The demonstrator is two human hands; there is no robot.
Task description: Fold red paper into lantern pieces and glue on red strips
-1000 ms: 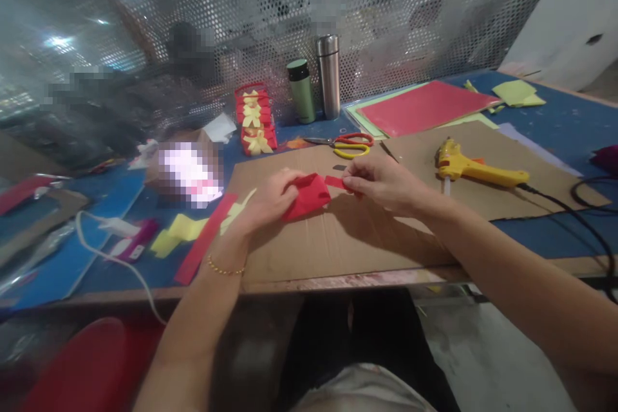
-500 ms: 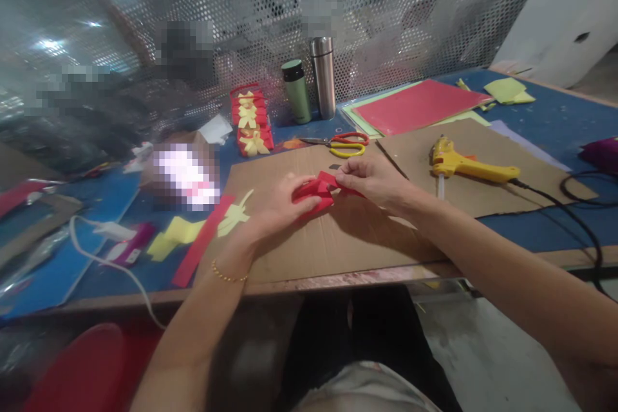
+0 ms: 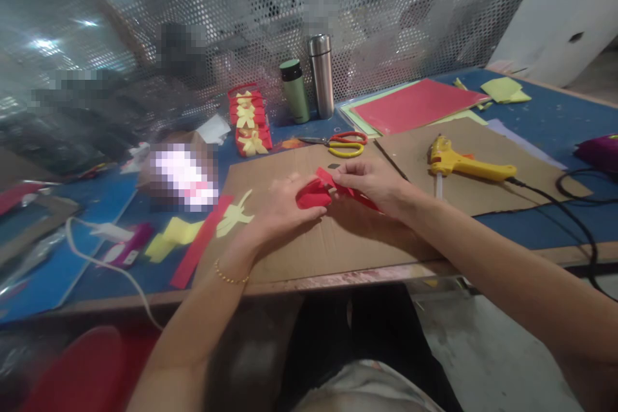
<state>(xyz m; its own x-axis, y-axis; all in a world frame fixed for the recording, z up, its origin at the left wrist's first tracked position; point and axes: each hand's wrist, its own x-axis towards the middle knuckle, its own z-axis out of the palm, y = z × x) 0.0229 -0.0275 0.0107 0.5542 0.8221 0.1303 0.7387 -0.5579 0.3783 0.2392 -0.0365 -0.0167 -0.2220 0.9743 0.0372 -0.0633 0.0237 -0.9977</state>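
Your left hand (image 3: 282,206) is curved around a small folded red paper piece (image 3: 313,199), thumb on the near side and fingers on the far side, spread only as far as the paper's thickness. The piece looks hollow, like a little pocket; your fingers cover part of it, so whether anything sits inside you cannot tell from here. Your right hand (image 3: 371,181) has thumb and forefinger pinched together on a narrow red paper strip (image 3: 365,200), its far end against the red piece and its other end trailing beneath your palm. Both are just above the flat brown cardboard sheet (image 3: 294,254) at the table's near edge. Beyond it stand two capped drink containers side by side, a green tumbler with a dark collar (image 3: 296,95) and a tall silver metal flask (image 3: 322,80); both are closed, their contents hidden. Left of them sit red paper forms with pale yellow bows (image 3: 252,143). Red-and-yellow-handled scissors (image 3: 348,145) lie past your hands, and a yellow glue gun (image 3: 476,167) rests on more cardboard to your right.
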